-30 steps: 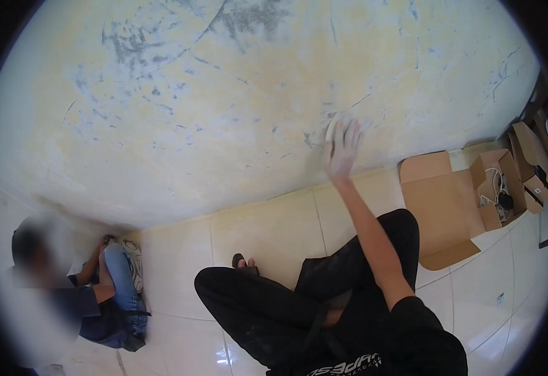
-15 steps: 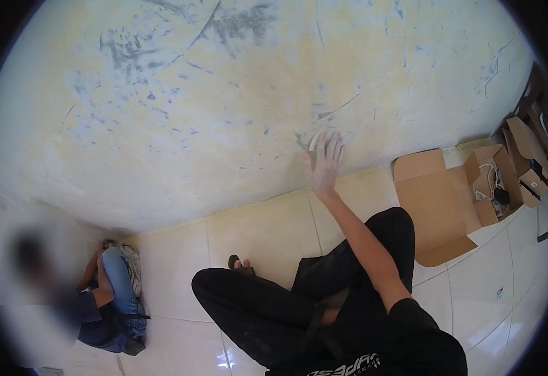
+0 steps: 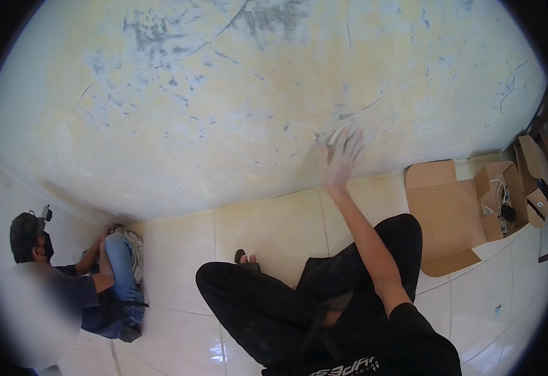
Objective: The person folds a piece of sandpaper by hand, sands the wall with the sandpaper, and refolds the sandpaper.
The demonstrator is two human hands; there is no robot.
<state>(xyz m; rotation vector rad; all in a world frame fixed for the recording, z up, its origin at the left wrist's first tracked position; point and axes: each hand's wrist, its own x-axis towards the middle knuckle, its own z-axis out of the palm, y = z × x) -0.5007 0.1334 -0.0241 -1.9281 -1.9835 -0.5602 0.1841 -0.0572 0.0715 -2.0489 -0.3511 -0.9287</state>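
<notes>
My right hand [image 3: 344,160], coated in pale dust, lies against the lower part of the wall [image 3: 242,144]. Its fingers stretch upward over a small pale sheet that looks like sandpaper [image 3: 336,136], with the thumb out to the left. Most of the sheet is hidden beneath the fingers. Around the hand the wall is yellowish white with grey scuffs, and a dark crack [image 3: 363,110] runs just above the fingertips. My left hand does not show; a small patch of skin appears between my folded legs, too covered to identify.
An unfolded cardboard box [image 3: 443,210] lies on the tiled floor to the right, beside an open box [image 3: 502,200] holding cables. At the left, another person [image 3: 92,282] in jeans sits close to the wall. My legs [image 3: 255,307] are bent in front of me.
The view has shifted, so the wall marks sit farther right. My right hand stays against the wall near the same crack, moved slightly. The other person's head is now visible.
</notes>
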